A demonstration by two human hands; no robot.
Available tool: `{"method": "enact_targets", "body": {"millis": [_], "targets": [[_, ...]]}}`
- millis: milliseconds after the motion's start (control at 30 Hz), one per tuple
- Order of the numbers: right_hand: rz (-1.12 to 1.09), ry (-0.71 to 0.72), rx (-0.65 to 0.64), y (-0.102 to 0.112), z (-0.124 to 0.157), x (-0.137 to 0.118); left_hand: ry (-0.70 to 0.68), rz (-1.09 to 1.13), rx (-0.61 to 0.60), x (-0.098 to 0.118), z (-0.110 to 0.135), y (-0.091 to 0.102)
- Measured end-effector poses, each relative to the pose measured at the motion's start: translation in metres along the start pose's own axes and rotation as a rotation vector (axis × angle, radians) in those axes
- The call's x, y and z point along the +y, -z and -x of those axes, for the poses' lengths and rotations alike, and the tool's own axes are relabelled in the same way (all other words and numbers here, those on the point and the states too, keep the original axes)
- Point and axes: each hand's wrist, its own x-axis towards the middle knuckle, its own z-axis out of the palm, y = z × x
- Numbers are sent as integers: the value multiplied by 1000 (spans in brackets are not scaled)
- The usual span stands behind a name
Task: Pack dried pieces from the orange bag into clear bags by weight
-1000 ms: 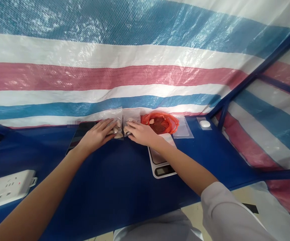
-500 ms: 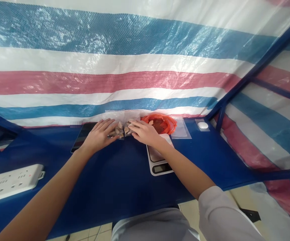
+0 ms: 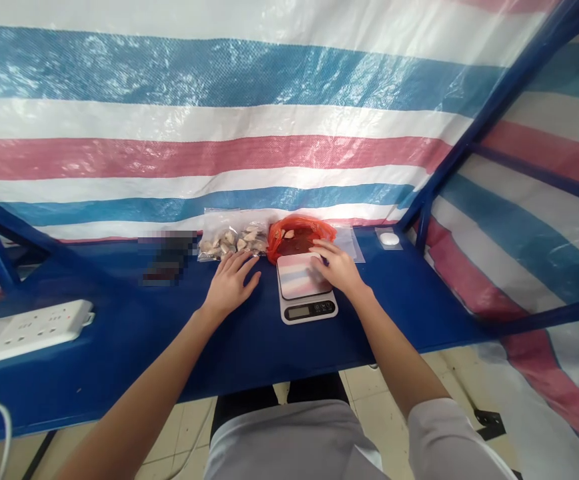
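My left hand rests palm down with its fingers spread, empty, at the near edge of the clear plastic bags filled with beige-brown chunks. Over the right edge of the white digital kitchen scale hovers my right hand, fingers stretched and thumb apart, holding nothing I can see. Its fingertips are by the near rim of the orange-red plastic bag, which lies open behind the scale with a few pale pieces inside. Whether the fingertips touch that bag, I cannot tell.
Flat clear bags lie right of the red bag. A small white round item sits farther right on a clear packet. At left are a blurred dark object and a white power strip. Striped sheeting and blue frame bars surround the blue table.
Both hands have come off the clear bags of chunks. My left hand moved nearer to me, and my right hand shifted right, beside the scale. The view has shifted slightly.
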Motion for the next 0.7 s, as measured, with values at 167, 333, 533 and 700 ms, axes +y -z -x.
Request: {"method": "enact_targets", "body": {"millis": [167, 333, 533, 700], "targets": [[24, -111, 38, 8, 18, 38, 80, -2, -73, 12, 5, -15], [142, -126, 8, 0, 19, 60, 108, -14, -189, 16, 3, -22], [214, -84, -64, -13, 21, 78, 150, -48, -284, 17, 3, -23], [249, -110, -109, -19, 22, 85, 182, -72, -315, 18, -2, -24]]}}
